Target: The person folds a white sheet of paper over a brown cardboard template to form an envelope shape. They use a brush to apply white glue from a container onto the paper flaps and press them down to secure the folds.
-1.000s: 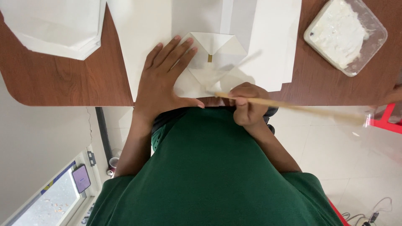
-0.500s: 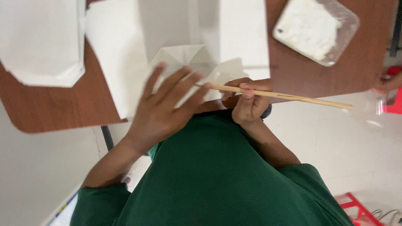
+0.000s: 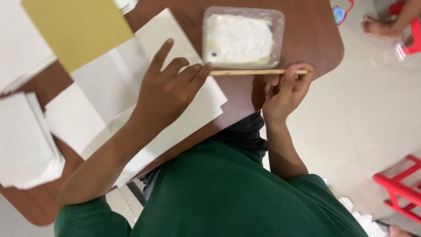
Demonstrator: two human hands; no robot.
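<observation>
Left hand (image 3: 169, 90) lies flat — fingers spread — on white paper (image 3: 109, 94); right hand (image 3: 287, 90) pinches a stick (image 3: 245, 72) (thin, wooden).

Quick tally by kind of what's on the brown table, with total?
White paper stacks: 2
Loose white sheets under left hand: 1 pile
Yellow sheet: 1
Clear tub of white paste: 1
Wooden stick in right hand: 1
Total: 6

The person wears a plain dark green short-sleeved shirt (image 3: 228, 197) (no print visible), with a dark grey garment (image 3: 245, 134) below it; forearms are bare.
</observation>
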